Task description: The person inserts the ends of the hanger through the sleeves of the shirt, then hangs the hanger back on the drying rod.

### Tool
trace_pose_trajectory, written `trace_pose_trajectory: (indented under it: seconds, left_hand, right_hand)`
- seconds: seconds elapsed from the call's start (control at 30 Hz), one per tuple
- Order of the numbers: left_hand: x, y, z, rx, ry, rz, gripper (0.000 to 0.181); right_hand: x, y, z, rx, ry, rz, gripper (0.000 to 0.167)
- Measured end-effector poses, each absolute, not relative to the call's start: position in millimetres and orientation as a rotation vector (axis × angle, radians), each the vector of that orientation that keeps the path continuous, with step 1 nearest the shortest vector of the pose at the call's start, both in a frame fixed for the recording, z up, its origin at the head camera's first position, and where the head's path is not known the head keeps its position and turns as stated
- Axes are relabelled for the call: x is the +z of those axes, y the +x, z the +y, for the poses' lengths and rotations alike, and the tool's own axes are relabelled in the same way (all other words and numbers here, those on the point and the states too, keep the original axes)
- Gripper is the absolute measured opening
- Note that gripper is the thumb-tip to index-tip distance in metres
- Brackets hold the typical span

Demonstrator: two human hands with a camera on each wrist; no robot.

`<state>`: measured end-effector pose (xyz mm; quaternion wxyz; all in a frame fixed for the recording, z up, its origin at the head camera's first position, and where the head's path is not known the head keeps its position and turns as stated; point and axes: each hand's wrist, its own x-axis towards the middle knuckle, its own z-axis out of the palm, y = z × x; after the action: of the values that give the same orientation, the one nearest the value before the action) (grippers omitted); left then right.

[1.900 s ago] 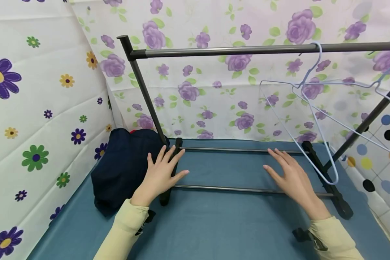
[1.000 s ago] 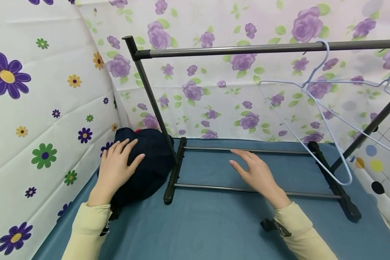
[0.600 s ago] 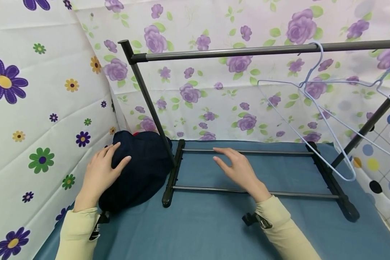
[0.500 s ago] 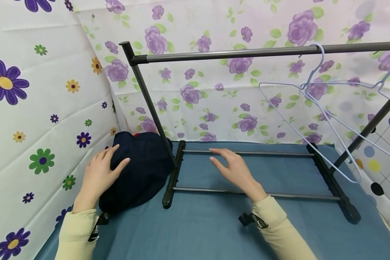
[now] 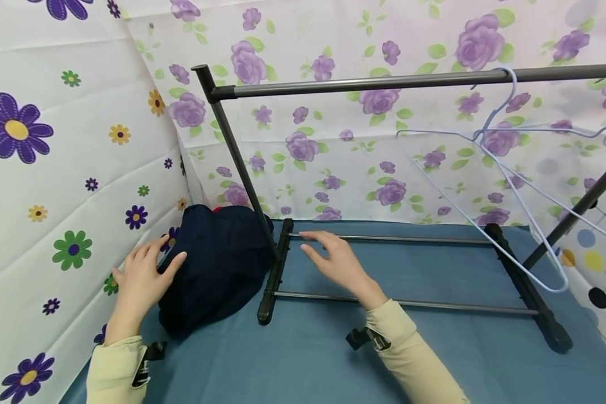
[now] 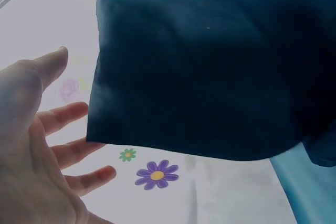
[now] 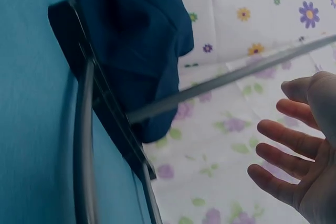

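A heap of dark navy cloth (image 5: 217, 269) lies at the left on the blue surface, against the rack's left foot; a bit of red shows at its top. Its exact kind cannot be made out. My left hand (image 5: 140, 280) is at the cloth's left edge with fingers spread. In the left wrist view the fingertips (image 6: 79, 109) come up to the edge of the navy cloth (image 6: 194, 77); whether they touch it is unclear. My right hand (image 5: 339, 266) hovers over the base of the metal clothes rack (image 5: 384, 84), fingers loosely bent, holding nothing.
Light blue wire hangers (image 5: 515, 185) hang from the rack's top bar at the right. Two thin lower bars (image 5: 464, 307) join the rack's black feet (image 5: 530, 286). Flowered curtains (image 5: 303, 168) stand behind and at the left (image 5: 81, 224).
Both hands have moved left. My left hand has passed over the navy cloth to its left edge, and my right hand has come from near the hangers toward the rack's left foot.
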<state>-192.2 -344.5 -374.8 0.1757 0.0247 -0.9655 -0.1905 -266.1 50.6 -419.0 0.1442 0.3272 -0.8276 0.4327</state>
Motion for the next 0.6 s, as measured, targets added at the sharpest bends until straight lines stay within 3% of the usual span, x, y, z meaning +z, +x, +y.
trace_pose_trajectory:
  seconds: [0.37, 0.6]
  left_hand:
    - [-390.6, -188.7, -352.7, -0.588, 0.145, -2.797, 0.075]
    - [-407.7, -188.6, -353.2, -0.664, 0.015, -2.797, 0.074]
  right_hand:
    - [-427.2, -269.5, 3.7, 1.313, 1.028, -2.389, 0.041]
    - [-438.0, -280.2, -24.5, 1.429, 1.067, -2.41, 0.045]
